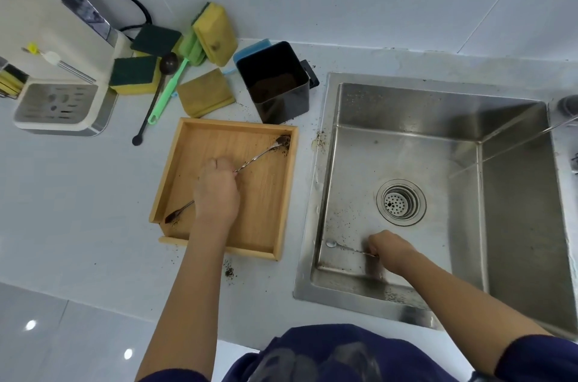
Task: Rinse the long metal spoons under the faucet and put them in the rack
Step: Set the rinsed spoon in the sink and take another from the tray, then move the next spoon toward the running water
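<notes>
1. My left hand [215, 194] is over the wooden tray [283, 194], its grip closed around the twisted handle of a long metal spoon [266, 150]. That spoon runs up and to the right from the grip, and its bowl sits in the tray's far right corner, caked with dark grounds.
2. A second dirty spoon [178, 214] lies in the tray just left of and below the same grip, its bowl pointing at the tray's near left corner. I cannot tell whether the hand touches it.
3. My right hand [391, 252] is down inside the steel sink [513, 194], its grip closed on the handle of a third spoon [342, 246]. That one points left from the grip, its clean-looking bowl close to the sink's left wall.
4. The drain strainer [401, 202] sits just beyond the right grip. Dark specks dot the sink floor around it.
5. The worktop [78, 194] is pale grey and speckled. Grounds are scattered between tray and sink and just below the tray's near edge.
6. Beyond the left grip stands a black square bin [278, 94] with brown grounds inside. Further left lie yellow-and-green sponges [134, 75], a green-handled brush [169, 91] and a dark long-handled scoop [154, 100].
7. Far left of that grip sits a white drainer rack [59, 106]. The wall behind is plain white tile.
</notes>
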